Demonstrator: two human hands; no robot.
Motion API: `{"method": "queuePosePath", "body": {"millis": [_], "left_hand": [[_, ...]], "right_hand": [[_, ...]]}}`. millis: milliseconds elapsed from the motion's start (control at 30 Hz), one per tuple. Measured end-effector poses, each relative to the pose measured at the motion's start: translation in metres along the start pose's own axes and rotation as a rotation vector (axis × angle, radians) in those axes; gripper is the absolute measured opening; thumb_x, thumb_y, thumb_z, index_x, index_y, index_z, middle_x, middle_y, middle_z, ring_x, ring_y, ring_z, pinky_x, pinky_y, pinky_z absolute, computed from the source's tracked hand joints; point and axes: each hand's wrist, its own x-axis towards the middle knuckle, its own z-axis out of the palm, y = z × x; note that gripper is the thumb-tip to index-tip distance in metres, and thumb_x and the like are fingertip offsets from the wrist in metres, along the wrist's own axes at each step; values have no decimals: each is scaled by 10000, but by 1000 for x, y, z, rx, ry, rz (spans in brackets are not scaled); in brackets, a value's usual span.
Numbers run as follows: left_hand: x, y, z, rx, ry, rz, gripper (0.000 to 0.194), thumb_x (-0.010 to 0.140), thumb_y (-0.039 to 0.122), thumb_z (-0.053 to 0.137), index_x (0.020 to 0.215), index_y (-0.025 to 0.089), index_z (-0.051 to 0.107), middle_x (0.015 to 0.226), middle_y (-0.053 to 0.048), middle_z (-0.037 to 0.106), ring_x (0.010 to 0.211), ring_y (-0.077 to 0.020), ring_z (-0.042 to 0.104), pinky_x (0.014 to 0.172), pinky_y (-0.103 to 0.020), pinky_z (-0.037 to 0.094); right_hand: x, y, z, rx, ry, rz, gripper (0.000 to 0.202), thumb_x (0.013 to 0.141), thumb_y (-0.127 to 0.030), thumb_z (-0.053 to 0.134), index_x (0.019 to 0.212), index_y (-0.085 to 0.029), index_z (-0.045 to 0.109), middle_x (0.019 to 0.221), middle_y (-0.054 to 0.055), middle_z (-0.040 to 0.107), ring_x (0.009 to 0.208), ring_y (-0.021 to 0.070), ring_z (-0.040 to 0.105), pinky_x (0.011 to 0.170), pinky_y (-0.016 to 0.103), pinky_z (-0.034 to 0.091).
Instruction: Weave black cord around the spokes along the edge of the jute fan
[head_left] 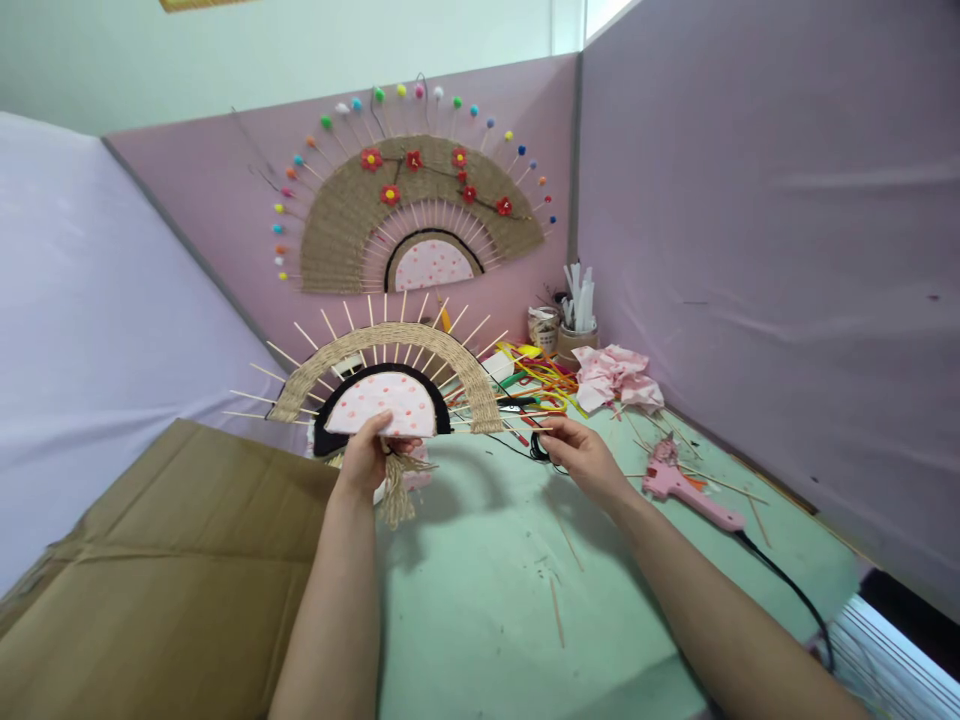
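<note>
A half-round fan (405,345) of thin wooden sticks woven with tan cord is held up above the table. Its pink dotted centre panel (386,398) has a black border. My left hand (371,450) is closed round the bottom of that panel, thumb on the front. A tan cord tassel (399,490) hangs below it. At the fan's right end, my right hand (574,450) is closed with its fingertips at a stick end and a small bundle of black cord (538,445). The black cord runs along the fan's outer edge.
A finished-looking fan with pom-poms (330,230) hangs on the pink wall. A pink glue gun (690,490) lies right on the green table (465,620), near crumpled pink fabric (616,378), coloured strips (551,375) and a jar of glue sticks (577,340). Cardboard (172,570) stands left.
</note>
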Motion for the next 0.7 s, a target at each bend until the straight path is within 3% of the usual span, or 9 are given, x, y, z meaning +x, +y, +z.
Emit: {"method": "queuePosePath", "body": {"millis": [300,500,700], "left_hand": [[3,3,-12,-21,33,4,172,632,278,630,636,107,649,480,-92,649,378,-171,590,375,-210,466],[4,1,-18,-22,28,32,160,633,275,642,630,115,650,487,-82,652,392,-173,595,389,-217,482],[5,0,-19,9,32,43,201,640,295,628,622,98,662,493,-97,653,383,-163,588,385,-205,469]], "right_hand": [[1,1,-1,-239,107,-143,212,721,-345,631,830,-164,638,756,26,616,666,134,527,612,259,409],[-1,4,-1,-424,171,-325,156,768,-312,586,793,-166,635,781,44,609,688,145,540,614,259,420],[-4,1,1,-458,224,-367,167,789,-318,565,771,-164,626,738,38,590,657,141,530,595,256,416]]}}
